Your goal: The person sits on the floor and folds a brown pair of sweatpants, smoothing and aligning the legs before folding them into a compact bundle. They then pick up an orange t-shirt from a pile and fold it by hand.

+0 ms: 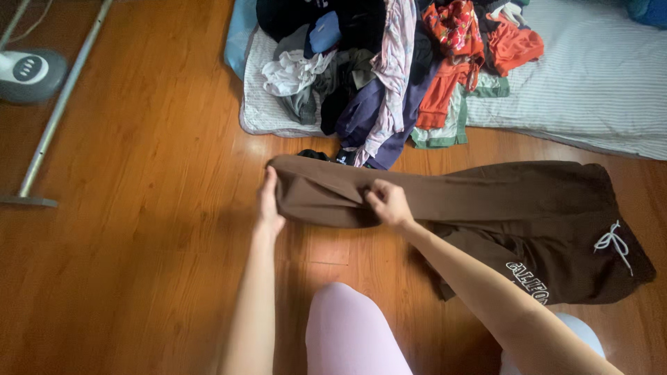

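clothes pile [389,69], mattress [597,76], fan base [28,73]

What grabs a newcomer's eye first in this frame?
The brown sweatpants spread across the wooden floor, with the left hand at the leg's end and the right hand pinching the fabric mid-leg. Behind them, a jumbled pile of clothes sits on a striped mattress; a white drawstring shows at the waistband, right.

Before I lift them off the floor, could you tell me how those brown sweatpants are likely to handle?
The brown sweatpants look floppy: the leg creases where the right hand pinches it. Probably thick, fairly weighty fabric. The white drawstring would likely dangle, and on the smooth wooden floor they should slide.
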